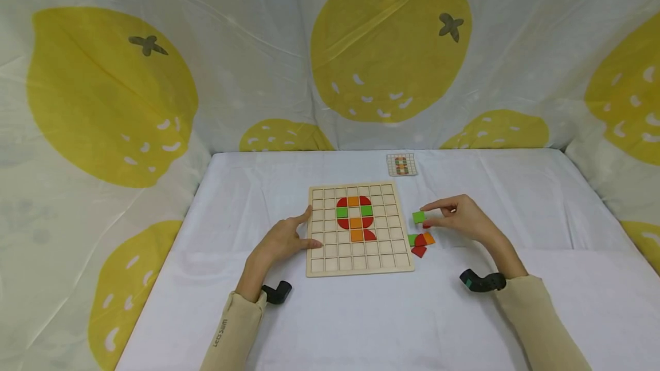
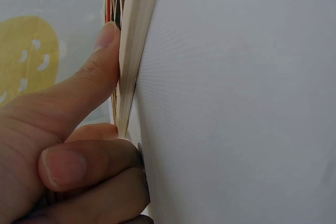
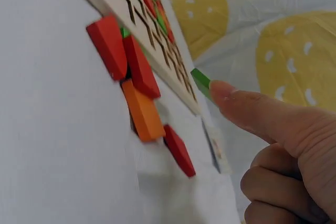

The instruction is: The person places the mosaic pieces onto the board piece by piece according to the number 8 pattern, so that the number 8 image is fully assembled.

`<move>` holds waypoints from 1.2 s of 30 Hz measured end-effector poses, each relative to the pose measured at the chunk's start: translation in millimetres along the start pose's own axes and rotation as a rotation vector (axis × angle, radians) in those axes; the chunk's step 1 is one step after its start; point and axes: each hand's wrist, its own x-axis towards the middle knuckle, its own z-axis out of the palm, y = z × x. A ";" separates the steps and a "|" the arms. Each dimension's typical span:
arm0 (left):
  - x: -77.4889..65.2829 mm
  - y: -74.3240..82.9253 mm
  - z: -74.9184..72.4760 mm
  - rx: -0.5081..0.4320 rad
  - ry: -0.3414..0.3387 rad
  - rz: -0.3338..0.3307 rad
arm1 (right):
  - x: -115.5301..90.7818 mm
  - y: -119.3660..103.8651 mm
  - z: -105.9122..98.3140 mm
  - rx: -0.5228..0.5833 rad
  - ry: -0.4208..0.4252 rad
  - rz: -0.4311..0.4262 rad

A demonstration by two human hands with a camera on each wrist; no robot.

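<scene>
My left hand (image 1: 281, 239) holds the wooden grid board (image 1: 330, 252) by its left edge, thumb lying over the rim and index finger against the side. In the left wrist view the other fingers are curled beside the edge. Red, orange and green tiles form a figure on the board, with an orange tile (image 1: 357, 235) and a red quarter-round tile (image 1: 369, 235) at its bottom. Between thumb and index finger, my right hand (image 1: 459, 216) pinches a green square tile (image 1: 419, 217), raised just right of the board.
Loose red tiles (image 1: 419, 252), an orange tile (image 1: 429, 238) and a green tile (image 1: 412, 240) lie along the board's right edge. A small pattern card (image 1: 401, 165) lies behind the board. Lemon-print cloth walls (image 1: 258, 73) enclose the white table (image 1: 361, 319).
</scene>
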 end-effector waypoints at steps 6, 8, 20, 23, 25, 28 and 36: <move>-0.2 0.9 -0.3 -0.003 0.001 -0.010 | 0.1 -25.3 31.4 0.085 -0.068 -0.057; -0.2 1.0 -0.3 -0.002 0.002 -0.012 | 0.5 -31.7 43.3 0.094 -0.094 -0.084; -0.1 0.7 0.2 0.000 0.009 -0.014 | -1.1 -43.1 83.6 0.048 -0.153 -0.121; -0.2 0.2 0.3 0.004 0.011 -0.012 | -1.0 -43.5 86.1 0.043 -0.152 -0.130; -0.2 -0.1 0.3 0.004 0.012 -0.013 | -0.7 -44.2 87.2 0.041 -0.154 -0.125; -0.4 -0.2 0.1 -0.001 0.012 -0.014 | -0.2 -43.5 88.3 0.035 -0.164 -0.122; -0.5 0.5 -0.2 -0.002 0.013 -0.003 | -0.6 -41.8 86.7 0.051 -0.170 -0.130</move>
